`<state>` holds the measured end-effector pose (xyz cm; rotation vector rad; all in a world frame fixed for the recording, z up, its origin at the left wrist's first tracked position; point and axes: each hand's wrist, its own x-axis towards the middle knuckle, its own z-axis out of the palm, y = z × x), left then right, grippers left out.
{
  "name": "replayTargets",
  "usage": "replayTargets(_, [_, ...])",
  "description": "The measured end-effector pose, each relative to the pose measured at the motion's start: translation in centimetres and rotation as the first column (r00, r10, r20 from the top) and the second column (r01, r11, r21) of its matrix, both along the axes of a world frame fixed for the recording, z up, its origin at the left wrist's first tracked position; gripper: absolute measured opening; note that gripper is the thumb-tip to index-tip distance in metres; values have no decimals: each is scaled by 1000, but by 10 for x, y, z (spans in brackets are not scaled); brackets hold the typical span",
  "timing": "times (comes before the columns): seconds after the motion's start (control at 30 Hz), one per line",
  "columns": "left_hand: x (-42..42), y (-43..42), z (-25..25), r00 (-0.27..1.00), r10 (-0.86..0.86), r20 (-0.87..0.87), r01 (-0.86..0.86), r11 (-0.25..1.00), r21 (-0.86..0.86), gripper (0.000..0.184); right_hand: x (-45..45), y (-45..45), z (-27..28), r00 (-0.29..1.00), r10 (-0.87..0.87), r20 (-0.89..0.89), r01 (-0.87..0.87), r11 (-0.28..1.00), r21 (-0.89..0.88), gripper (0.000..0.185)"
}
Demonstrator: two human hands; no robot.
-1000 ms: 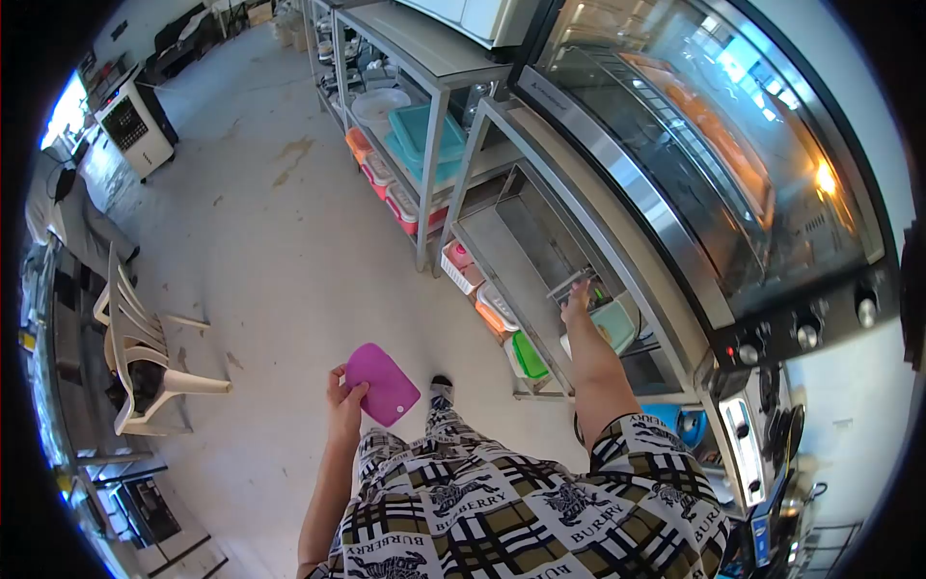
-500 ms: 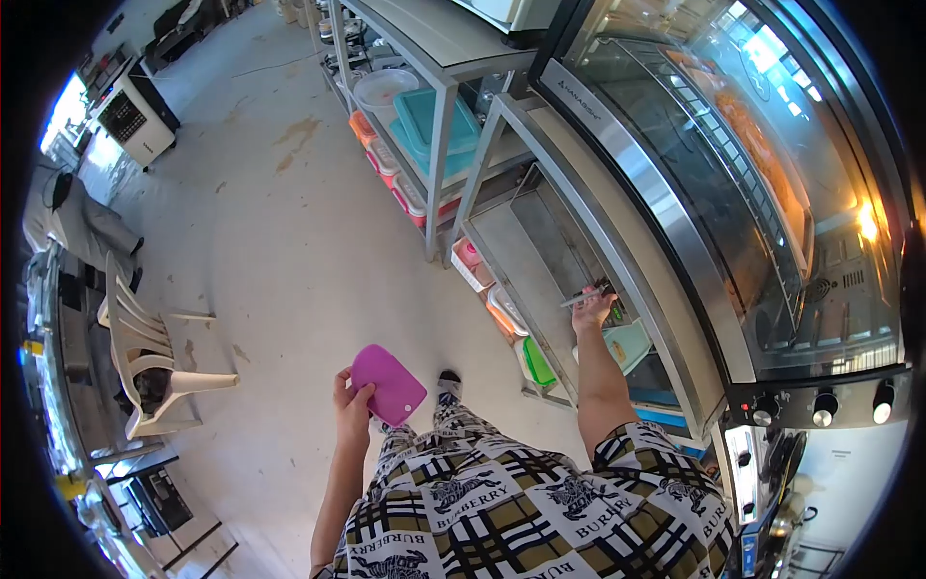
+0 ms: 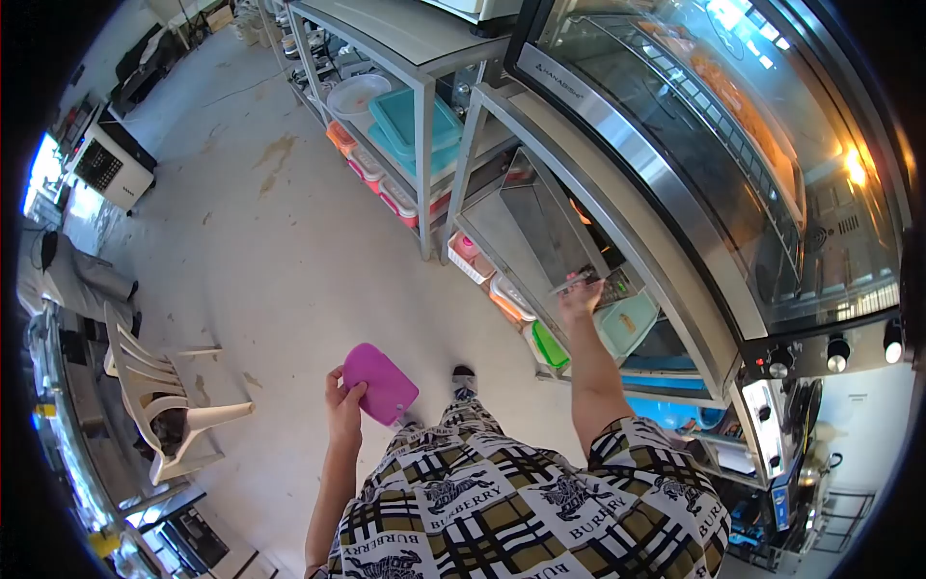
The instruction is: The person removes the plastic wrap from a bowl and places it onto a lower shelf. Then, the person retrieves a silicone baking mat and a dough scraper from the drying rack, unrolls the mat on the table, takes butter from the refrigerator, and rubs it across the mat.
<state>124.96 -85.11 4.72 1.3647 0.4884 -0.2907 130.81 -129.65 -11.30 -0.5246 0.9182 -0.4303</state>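
Observation:
In my left hand (image 3: 345,398) is a purple flat dough scraper (image 3: 381,384) with a rounded edge, pinched between thumb and fingers above the floor. On the right, my right hand (image 3: 582,295) reaches into the metal shelf rack (image 3: 569,159), its fingers closed round a silver bar-like handle (image 3: 571,282). That handle is at the near end of a grey metal panel (image 3: 548,227). An orange glow (image 3: 581,211) shows in a dark gap behind the panel. Part of the handle is hidden by my fingers.
Above the rack stands a lit glass-fronted oven (image 3: 675,145) with food on a tray. A pale green container (image 3: 627,323) sits beside my right wrist. Lidded boxes (image 3: 546,344) line the lower shelf. To the left are a white plastic chair (image 3: 193,415) and a person's legs (image 3: 92,275).
The dark gap behind the metal panel now looks wider and shows an orange glow. My right hand stays closed at the handle, and the scraper remains in my left. The view has shifted slightly.

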Motion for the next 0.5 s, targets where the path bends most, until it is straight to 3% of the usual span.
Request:
replayTargets(0.03, [2, 2, 4, 1000, -13, 4, 13, 1000, 13, 33, -2, 13, -14, 1000, -10, -1, 10, 1000, 6, 70])
replayTargets(0.1, [5, 9, 7, 999, -36, 13, 35, 999, 38, 33, -4, 43, -37, 983, 57, 175, -52, 998, -31, 51])
replayTargets(0.23, [4, 26, 9, 996, -75, 56, 75, 997, 9, 32, 3, 106, -46, 958, 169, 233, -149, 984, -103, 55])
replayTargets(0.3, [5, 36, 8, 995, -81, 53, 80, 997, 15, 32, 13, 137, -22, 983, 103, 151, -106, 994, 7, 91])
replayTargets(0.33, [5, 41, 6, 996, -69, 54, 69, 998, 6, 32, 12, 147, -16, 983, 101, 150, -103, 995, 5, 91])
replayTargets(0.4, [6, 51, 1, 997, -49, 53, 50, 999, -9, 32, 11, 162, -10, 939, 307, 158, -305, 952, -35, 90])
replayTargets(0.43, [6, 55, -3, 999, -39, 38, 39, 999, -10, 32, 10, 169, -7, 938, 312, 153, -310, 950, -39, 90])
replayTargets(0.5, [5, 61, -6, 1000, -20, 19, 21, 1000, -17, 32, 7, 175, -7, 892, 451, -25, -450, 883, -130, 90])
